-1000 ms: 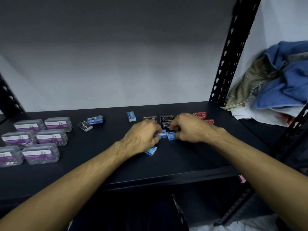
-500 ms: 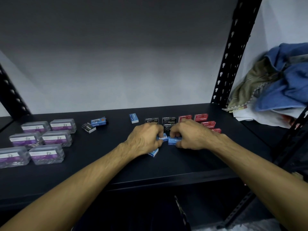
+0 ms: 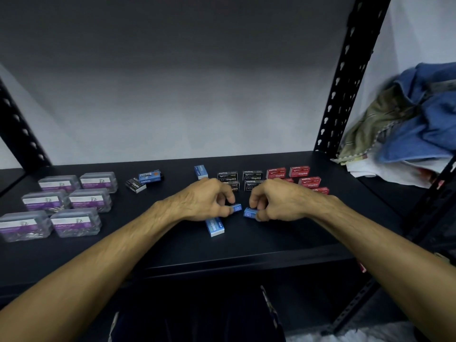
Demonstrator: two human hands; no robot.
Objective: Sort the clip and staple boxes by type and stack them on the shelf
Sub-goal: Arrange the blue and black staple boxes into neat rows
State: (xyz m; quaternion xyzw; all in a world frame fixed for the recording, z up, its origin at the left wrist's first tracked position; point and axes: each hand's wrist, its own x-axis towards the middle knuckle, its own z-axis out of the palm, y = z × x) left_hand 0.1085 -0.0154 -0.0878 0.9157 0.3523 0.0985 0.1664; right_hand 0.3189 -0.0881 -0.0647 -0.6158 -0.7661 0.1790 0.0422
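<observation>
On the black shelf (image 3: 172,248), my left hand (image 3: 204,201) pinches a small blue staple box (image 3: 237,208). My right hand (image 3: 278,202) pinches another blue staple box (image 3: 249,214) just to its right; the two boxes are slightly apart. A third blue box (image 3: 215,226) lies below my left hand, and one more blue box (image 3: 200,171) sits further back. Black staple boxes (image 3: 252,176) and red staple boxes (image 3: 299,172) are grouped behind my hands. Several clear clip boxes (image 3: 90,200) with purple labels stand at the left.
A black and a blue staple box (image 3: 144,180) lie loose between the clip boxes and the middle group. A black perforated upright (image 3: 345,77) rises at the right. Beyond it lies a pile of cloths (image 3: 407,129).
My hands have drawn slightly apart, each with a blue box, so a gap now shows between the two boxes. The blue box under my left hand is more exposed.
</observation>
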